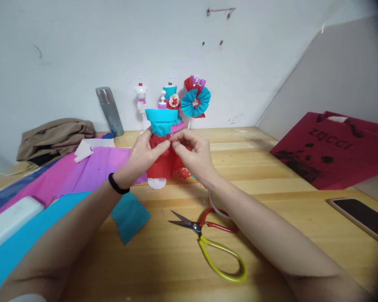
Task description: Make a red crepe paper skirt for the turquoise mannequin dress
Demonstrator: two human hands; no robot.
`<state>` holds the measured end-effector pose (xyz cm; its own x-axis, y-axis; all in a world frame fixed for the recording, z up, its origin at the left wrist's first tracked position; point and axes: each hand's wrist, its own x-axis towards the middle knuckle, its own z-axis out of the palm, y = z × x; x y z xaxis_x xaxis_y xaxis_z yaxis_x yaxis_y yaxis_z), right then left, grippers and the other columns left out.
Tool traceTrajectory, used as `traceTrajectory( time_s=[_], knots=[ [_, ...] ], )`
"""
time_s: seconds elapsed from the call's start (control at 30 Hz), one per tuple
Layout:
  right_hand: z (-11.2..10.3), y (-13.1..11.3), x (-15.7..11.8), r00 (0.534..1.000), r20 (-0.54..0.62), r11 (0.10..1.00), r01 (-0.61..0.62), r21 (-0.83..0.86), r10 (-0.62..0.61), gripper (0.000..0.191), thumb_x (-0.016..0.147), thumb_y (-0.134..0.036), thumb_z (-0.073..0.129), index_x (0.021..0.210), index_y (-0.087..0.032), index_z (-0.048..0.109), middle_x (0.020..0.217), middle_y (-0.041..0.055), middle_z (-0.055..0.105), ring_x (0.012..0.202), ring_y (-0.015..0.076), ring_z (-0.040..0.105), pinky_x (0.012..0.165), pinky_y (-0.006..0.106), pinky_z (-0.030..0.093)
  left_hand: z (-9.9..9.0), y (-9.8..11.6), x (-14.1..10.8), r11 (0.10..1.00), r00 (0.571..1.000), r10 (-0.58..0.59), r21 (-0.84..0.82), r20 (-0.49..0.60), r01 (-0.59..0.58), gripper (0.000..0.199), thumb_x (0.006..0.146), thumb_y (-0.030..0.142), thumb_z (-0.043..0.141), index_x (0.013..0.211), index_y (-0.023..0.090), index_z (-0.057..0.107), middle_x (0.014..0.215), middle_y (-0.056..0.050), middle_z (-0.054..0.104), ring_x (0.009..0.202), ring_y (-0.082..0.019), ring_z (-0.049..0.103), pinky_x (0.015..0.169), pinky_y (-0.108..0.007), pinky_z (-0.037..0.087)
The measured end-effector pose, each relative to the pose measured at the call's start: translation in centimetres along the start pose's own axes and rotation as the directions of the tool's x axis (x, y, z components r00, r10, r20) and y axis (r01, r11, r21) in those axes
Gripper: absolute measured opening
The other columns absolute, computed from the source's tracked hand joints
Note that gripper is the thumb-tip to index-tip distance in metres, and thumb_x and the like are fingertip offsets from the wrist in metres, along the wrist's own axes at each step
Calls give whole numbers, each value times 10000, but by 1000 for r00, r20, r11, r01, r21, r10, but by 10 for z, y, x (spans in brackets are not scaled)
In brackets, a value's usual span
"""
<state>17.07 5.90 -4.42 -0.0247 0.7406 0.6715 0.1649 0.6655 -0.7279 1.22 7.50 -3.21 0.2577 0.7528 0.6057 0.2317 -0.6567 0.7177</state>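
Note:
A small dress form (157, 183) stands on the wooden table, wearing a blue top (161, 121) over a red skirt (160, 161). My left hand (148, 152) wraps round the left side of its waist, thumb pressed on the front of the red skirt. At the right side of the waist, my right hand (191, 150) has its thumb and index finger pinched together close to my left thumb. Whatever lies between those fingertips is too small to make out. Part of the skirt is hidden by my hands.
Open scissors (195, 227) lie in front, beside a teal square (130, 217). Coloured sheets (96, 170), cloth (56, 136) and a bottle (109, 111) are at left. More dress forms (140, 94) stand behind. A red bag (330, 151) and phone (362, 216) are at right.

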Motion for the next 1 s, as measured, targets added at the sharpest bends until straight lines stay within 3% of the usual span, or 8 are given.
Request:
traceTrajectory(
  time_s=[0.2, 0.67, 1.0],
  knots=[
    [-1, -1, -1, 1000, -12, 1000, 22, 0, -22, 113, 797, -209, 546, 778, -204, 657, 766, 15, 689, 727, 161, 616, 675, 313, 480, -1, -3, 1, 1000, 999, 22, -13, 41, -22, 347, 862, 373, 662, 1145, 176, 623, 1242, -107, 722, 1163, -286, 659, 1061, -442, 496],
    [1, 4, -1, 998, 2, 992, -65, 105, 66, 132, 785, -231, 556, 776, -200, 684, 752, 14, 710, 698, 160, 635, 663, 317, 499, -5, -12, 1, 989, 997, 49, 136, 60, -57, 374, 895, 390, 632, 1207, 184, 603, 1243, -110, 710, 1167, -301, 649, 1039, -476, 500],
    [2, 5, -3, 1000, -23, 997, -17, 75, 19, 146, 800, -208, 573, 804, -195, 718, 810, 30, 757, 770, 179, 695, 728, 337, 555, -5, -15, 3, 988, 995, 74, 129, 72, -83, 385, 891, 400, 617, 1208, 185, 580, 1225, -108, 704, 1148, -291, 656, 1021, -462, 508]
  ],
)
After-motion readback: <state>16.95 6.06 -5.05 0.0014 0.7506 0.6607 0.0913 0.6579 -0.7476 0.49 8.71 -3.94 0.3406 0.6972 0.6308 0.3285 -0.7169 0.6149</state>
